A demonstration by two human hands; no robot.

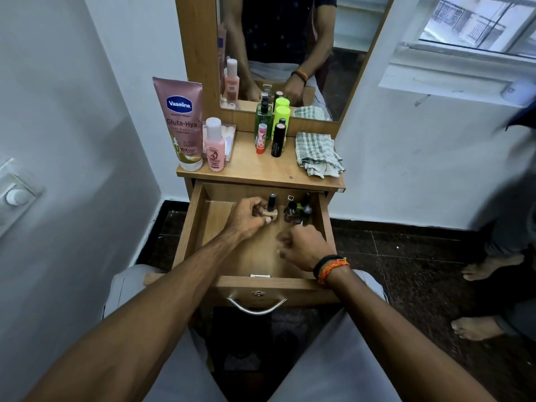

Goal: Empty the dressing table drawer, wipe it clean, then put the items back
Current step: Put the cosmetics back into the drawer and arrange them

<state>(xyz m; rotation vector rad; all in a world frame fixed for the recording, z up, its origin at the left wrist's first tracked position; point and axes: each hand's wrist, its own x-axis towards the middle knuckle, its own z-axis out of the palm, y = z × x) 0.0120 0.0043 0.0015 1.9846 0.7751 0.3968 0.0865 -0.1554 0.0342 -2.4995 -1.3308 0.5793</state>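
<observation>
The wooden drawer point(191, 227) of the dressing table is pulled out. My left hand point(246, 217) grips a small beige bottle with a black cap point(271, 208) standing at the drawer's back. Right of it stands a cluster of several small dark bottles point(298, 210). My right hand point(301, 248), blurred, hovers over the drawer's right side with loosely curled fingers and nothing visible in it. A checked cloth point(317, 153) lies on the tabletop's right side.
On the tabletop point(252, 166) stand a pink Vaseline tube point(181, 123), a pink bottle point(215, 145), a clear box point(229, 137), green bottles point(280, 117), a lip balm point(261, 139) and a black tube point(278, 139). A mirror point(278, 50) rises behind. Another person's bare feet point(478, 327) are on the right floor.
</observation>
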